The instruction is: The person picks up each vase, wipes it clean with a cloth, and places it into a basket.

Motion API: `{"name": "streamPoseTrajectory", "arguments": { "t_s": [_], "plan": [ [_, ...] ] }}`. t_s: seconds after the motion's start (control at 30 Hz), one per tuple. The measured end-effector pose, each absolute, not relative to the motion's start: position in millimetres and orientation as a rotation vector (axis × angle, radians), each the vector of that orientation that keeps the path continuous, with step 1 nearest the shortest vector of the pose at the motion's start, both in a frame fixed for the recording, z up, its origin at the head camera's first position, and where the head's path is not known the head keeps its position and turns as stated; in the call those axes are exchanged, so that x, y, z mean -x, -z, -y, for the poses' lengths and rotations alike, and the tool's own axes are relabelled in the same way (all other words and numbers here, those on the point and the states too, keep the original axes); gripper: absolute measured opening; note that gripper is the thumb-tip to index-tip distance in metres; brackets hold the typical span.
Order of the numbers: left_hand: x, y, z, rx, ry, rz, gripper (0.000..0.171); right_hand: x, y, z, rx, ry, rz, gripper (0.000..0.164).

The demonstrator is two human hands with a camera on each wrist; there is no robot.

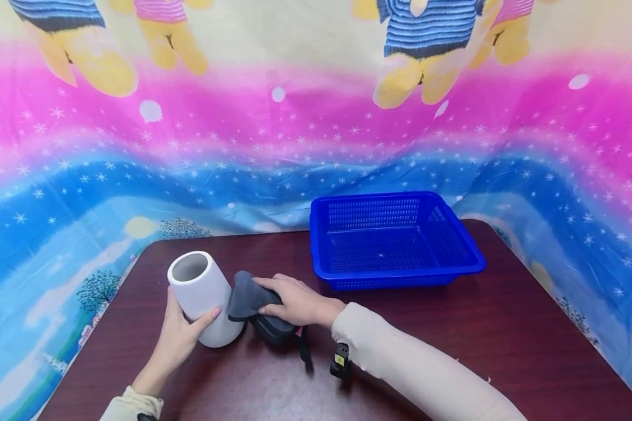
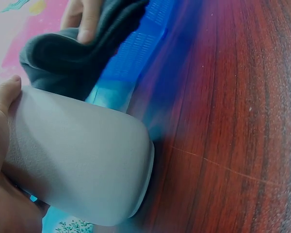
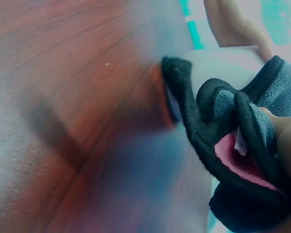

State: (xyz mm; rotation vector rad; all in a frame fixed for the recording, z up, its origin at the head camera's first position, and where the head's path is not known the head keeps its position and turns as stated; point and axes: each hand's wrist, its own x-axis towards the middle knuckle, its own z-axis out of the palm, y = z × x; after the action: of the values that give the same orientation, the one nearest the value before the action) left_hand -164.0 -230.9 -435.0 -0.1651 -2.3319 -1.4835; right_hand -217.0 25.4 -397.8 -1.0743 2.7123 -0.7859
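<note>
My left hand grips a white tapered vase from its left side, with the thumb across the front. The vase's round mouth points up and leans a little to the left, and its base is low over the tabletop. In my right hand is a bunched grey cloth with black edging, pinched between thumb and fingers against the vase's right side. Folds of the cloth show a pink inner face in the right wrist view. The left wrist view has the vase lying across it, with the cloth at its upper part.
A blue plastic basket with perforated walls stands at the back right of the dark red wooden table. A patterned curtain hangs behind the table. A small black device hangs at the right sleeve.
</note>
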Motion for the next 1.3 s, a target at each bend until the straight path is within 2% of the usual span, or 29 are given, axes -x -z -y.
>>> {"name": "streamPoseTrajectory", "arguments": {
  "t_s": [0.63, 1.3],
  "plan": [
    [166, 434, 229, 0.174, 1.489, 2.343, 0.092, 217, 351, -16, 1.139, 0.873, -2.708, 0.065],
    [164, 435, 231, 0.193, 1.500, 2.325, 0.091, 219, 351, 0, 1.154, 0.772, -2.777, 0.066]
  ]
}}
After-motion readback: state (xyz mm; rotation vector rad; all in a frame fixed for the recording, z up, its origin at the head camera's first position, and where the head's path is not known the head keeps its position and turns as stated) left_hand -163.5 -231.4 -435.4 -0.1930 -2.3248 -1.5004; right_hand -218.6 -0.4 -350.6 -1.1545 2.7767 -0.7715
